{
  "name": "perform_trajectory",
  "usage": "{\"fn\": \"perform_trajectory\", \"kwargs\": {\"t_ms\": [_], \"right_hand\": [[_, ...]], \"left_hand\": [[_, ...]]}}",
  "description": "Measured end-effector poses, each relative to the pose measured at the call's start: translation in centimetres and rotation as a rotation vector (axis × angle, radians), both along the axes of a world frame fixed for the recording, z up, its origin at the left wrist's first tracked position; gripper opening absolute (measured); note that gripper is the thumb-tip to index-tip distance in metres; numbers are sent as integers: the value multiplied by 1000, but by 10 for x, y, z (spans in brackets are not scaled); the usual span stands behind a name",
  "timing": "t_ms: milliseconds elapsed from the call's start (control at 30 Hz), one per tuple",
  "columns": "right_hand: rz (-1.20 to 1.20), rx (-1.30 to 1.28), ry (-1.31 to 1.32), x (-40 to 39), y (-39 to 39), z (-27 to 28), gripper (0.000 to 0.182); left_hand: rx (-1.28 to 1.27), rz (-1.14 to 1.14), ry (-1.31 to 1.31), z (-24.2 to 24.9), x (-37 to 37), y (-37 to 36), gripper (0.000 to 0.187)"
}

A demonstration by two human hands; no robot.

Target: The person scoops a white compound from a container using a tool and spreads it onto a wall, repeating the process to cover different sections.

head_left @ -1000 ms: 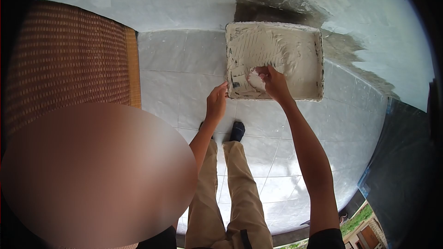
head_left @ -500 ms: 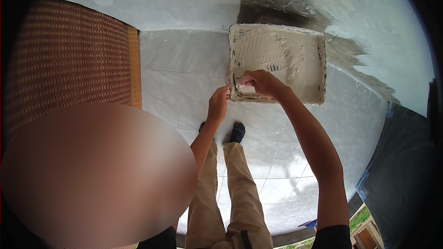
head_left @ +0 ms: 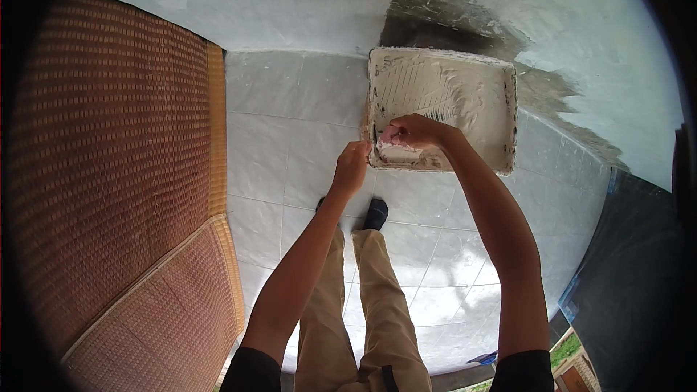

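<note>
A rectangular tray [head_left: 514, 112] coated with pale, wet plaster-like paste [head_left: 472, 101] sits on the tiled floor against the wall. My left hand [head_left: 352, 165] grips the tray's near left corner, its fingers closed on the rim. Over the same corner, inside the tray, my right hand [head_left: 417, 133] is closed around a paste-covered tool [head_left: 396, 147]. Most of the tool is hidden by the fingers and paste. Ridged lines mark the paste beyond my right hand.
Woven brown mats [head_left: 131, 101] stand along the left side. A partly coated wall [head_left: 581, 22] with a dark bare patch rises behind the tray. My feet [head_left: 375, 214] are on the tiles [head_left: 254, 145] below it. A dark sheet [head_left: 632, 247] is at the right.
My left hand has closed on the tray's corner, where its fingers were more spread before. The view has shifted slightly, and a second mat now shows at the lower left.
</note>
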State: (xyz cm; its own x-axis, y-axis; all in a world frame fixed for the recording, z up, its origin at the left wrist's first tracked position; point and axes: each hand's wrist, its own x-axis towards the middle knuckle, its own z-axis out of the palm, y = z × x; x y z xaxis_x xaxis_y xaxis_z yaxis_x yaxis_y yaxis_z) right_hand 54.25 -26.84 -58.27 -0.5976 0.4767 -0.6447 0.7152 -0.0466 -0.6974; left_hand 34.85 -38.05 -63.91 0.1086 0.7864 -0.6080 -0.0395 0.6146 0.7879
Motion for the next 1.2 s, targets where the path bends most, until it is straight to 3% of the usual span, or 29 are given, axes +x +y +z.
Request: {"fn": "perform_trajectory", "kwargs": {"t_ms": [133, 367, 667, 733, 867, 933, 967, 1033, 1200], "right_hand": [[30, -141, -22, -1, 9, -1, 21], [61, -156, -28, 1, 13, -2, 22], [116, -206, -104, 13, 21, 4, 20], [37, -233, -155, 24, 20, 19, 20], [-29, -28, -203, 55, 12, 43, 19], [-346, -262, -15, 72, 6, 50, 20], [-348, -238, -12, 78, 3, 58, 20], [-644, -254, 182, 85, -13, 85, 30], [-984, -252, 629, 75, -41, 154, 39]], "left_hand": [[0, 64, -26, 3, 3, -2, 38], [-28, 74, -48, 11, 2, -1, 38], [-42, -34, 85, 9, 1, 0, 40], [31, 98, 67, 10, 7, -4, 37], [155, 112, 141, 25, 9, -11, 39], [358, 2, 333, 32, 2, -11, 43], [383, 5, 332, 37, -2, -7, 43], [320, 8, 185, 55, -8, 3, 43], [420, 31, 85, 145, -17, 45, 42]]}}
